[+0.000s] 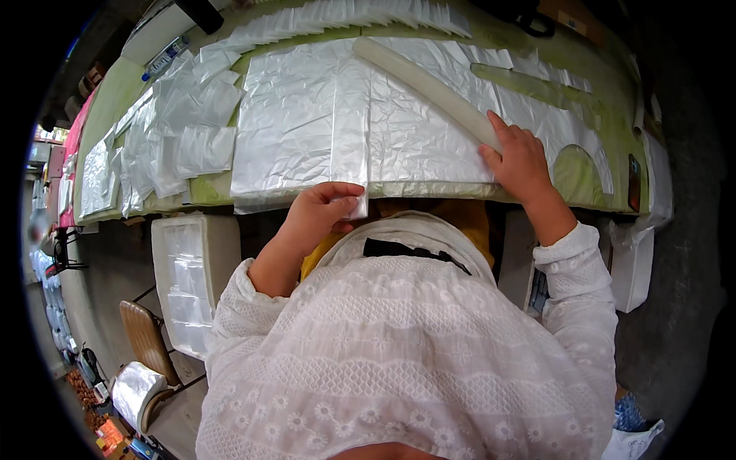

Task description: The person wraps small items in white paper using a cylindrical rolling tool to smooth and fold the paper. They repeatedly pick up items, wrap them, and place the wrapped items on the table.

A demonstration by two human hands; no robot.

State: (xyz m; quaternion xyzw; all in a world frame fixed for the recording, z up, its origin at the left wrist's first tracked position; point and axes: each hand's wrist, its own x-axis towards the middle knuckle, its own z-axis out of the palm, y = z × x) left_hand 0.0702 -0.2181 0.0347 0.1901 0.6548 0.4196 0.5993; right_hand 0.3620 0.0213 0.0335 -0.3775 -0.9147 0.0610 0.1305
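Note:
Clear, crinkled plastic sheets [287, 115] lie flat in a wide layer on the green-covered table [222, 188] before me. A narrow folded plastic strip [351, 115] runs over them from the far side to the near edge. At that strip's near end, my left hand [322, 211] is closed, pinching the plastic between thumb and fingers. A long pale tube [429, 90] rests slantwise across the sheets, its far end close to the strip. My right hand [521, 159] grips the tube's near end, thumb on one side and fingers on the other.
Folded plastic bags [184, 103] are heaped at the left, and a row of bags [337, 21] lines the far side. A bottle [165, 59] lies at the far left, a phone-like dark object [634, 182] at the right edge. A white box [201, 268] and a chair [146, 337] stand below left.

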